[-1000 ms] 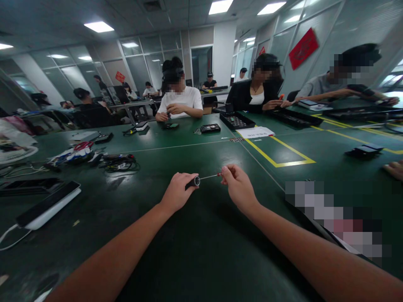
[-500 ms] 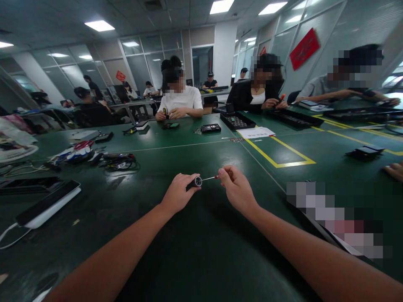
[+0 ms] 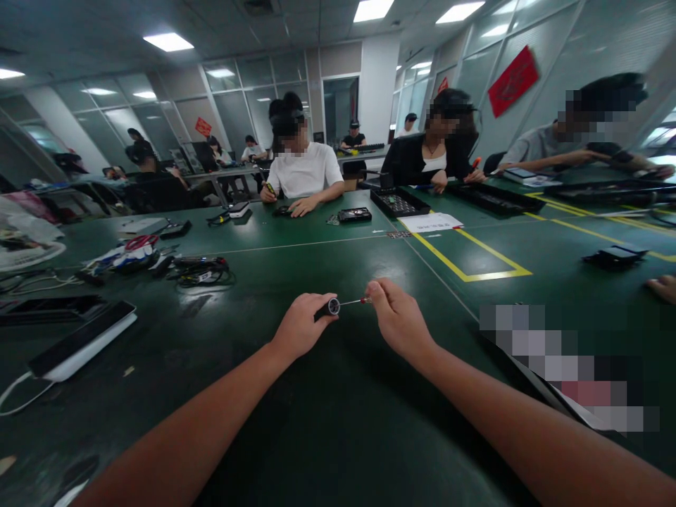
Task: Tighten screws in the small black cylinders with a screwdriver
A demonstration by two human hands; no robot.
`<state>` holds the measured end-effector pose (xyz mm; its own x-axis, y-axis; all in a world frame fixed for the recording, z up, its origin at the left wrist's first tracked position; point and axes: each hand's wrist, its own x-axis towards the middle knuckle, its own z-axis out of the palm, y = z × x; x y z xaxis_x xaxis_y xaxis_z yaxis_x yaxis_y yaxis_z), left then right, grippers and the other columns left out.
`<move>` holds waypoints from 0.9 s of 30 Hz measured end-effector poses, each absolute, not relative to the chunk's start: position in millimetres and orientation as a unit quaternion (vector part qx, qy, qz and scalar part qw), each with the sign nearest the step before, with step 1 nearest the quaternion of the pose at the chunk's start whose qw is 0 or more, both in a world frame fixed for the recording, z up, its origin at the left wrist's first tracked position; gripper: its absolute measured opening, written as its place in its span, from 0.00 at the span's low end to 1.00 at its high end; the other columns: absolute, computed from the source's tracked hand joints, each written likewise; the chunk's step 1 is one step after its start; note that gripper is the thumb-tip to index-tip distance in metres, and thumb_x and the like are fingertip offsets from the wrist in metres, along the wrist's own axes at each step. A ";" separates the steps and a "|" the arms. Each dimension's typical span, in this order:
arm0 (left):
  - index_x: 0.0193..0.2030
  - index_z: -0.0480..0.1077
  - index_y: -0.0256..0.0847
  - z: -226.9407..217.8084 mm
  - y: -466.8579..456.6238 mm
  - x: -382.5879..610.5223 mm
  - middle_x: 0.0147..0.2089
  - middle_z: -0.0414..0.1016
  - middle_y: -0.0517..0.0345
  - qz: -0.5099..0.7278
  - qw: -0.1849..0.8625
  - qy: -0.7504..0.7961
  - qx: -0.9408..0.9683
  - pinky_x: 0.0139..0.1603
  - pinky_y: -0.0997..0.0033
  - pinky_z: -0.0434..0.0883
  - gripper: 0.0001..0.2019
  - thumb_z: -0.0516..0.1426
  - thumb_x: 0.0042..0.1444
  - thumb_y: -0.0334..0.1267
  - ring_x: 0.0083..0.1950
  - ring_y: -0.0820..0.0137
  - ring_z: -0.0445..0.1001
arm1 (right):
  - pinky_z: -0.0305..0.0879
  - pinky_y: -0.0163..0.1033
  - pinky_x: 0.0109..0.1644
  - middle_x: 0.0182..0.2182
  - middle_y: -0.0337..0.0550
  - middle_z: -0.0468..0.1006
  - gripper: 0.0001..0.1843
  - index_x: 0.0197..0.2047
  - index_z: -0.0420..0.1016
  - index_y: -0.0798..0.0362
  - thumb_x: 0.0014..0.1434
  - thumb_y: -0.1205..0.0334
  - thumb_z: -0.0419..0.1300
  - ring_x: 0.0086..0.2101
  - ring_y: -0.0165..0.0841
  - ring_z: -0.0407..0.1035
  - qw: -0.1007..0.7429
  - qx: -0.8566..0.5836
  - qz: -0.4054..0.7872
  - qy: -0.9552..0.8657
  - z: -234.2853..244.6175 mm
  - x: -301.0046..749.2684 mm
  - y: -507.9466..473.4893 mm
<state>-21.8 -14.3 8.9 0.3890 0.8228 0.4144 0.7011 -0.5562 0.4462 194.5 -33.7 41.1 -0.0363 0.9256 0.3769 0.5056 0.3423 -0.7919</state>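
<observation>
Aiming a screwdriver-like tool, pinched in right fingers, seemingly at a black cylinder clasped by left fingers; next likely needs steady alignment.

We hold a short black cylinder, its round open end turned toward us and ringed by a pale, metallic-looking rim. The inside is too small for us to make out clearly, and much of the body behind the rim is covered. Just to the right of the cylinder we hold a slim screwdriver. Its thin, bright shaft lies nearly level, pointing at the cylinder; at the end away from the cylinder, we see a bit of red handle, the rest hidden. We cannot tell whether the tip touches the cylinder.
</observation>
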 end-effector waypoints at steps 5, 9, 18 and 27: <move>0.59 0.70 0.46 10.9 -14.9 -21.4 0.54 0.77 0.54 0.316 0.093 0.458 0.826 0.59 0.53 0.69 0.18 0.61 0.62 0.37 0.56 0.60 0.73 | 0.64 0.41 0.35 0.32 0.41 0.77 0.11 0.45 0.69 0.50 0.65 0.53 0.54 0.30 0.36 0.70 0.522 -0.500 0.306 -0.620 34.7 192.7 -26.7; 0.60 0.70 0.46 14.8 -13.0 -24.4 0.54 0.77 0.54 0.305 0.071 0.449 0.837 0.61 0.52 0.67 0.19 0.60 0.63 0.36 0.56 0.61 0.72 | 0.66 0.41 0.34 0.25 0.38 0.72 0.17 0.34 0.70 0.51 0.63 0.46 0.56 0.26 0.33 0.67 0.575 -0.482 0.419 -0.511 25.8 194.0 -15.9; 0.60 0.70 0.45 14.3 -10.3 -26.4 0.53 0.77 0.55 0.281 0.065 0.476 0.831 0.61 0.52 0.66 0.19 0.61 0.62 0.36 0.53 0.61 0.72 | 0.64 0.41 0.34 0.27 0.39 0.73 0.17 0.36 0.70 0.51 0.65 0.46 0.54 0.27 0.33 0.66 0.561 -0.513 0.349 -0.548 24.2 197.0 -16.4; 0.59 0.70 0.48 17.0 -15.6 -22.6 0.52 0.77 0.56 0.266 0.049 0.474 0.838 0.69 0.43 0.54 0.19 0.61 0.62 0.34 0.56 0.62 0.72 | 0.62 0.40 0.33 0.26 0.39 0.73 0.17 0.35 0.70 0.51 0.66 0.47 0.53 0.27 0.33 0.66 0.547 -0.508 0.309 -0.589 31.2 193.6 -21.9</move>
